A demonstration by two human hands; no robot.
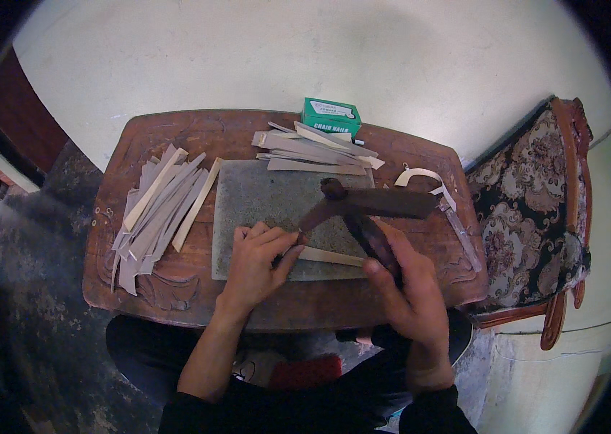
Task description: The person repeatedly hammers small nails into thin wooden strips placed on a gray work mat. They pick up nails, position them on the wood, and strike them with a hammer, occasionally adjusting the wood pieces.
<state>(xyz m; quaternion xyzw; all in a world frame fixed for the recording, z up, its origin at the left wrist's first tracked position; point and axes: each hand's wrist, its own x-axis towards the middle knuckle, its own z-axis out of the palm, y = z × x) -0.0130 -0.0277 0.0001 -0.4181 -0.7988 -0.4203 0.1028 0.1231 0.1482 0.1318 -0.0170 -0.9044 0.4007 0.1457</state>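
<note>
My right hand (414,286) is wrapped round the dark handle of a hammer (385,202). The hammer's long head lies over the right half of a grey stone slab (248,195), one narrow end close to my left fingertips. My left hand (258,260) rests on the slab with its thumb and forefinger closed on the left end of a pale, narrow strip of leather-like material (334,256). The strip runs right, toward my right thumb. What lies under the left fingertips is hidden.
A carved wooden table (154,123) bears the slab. Piles of cut strips lie to the left (164,206) and at the back (313,152), near a green box (331,114). A curled offcut (421,173) lies right. A patterned chair (522,210) stands beyond the table's right edge.
</note>
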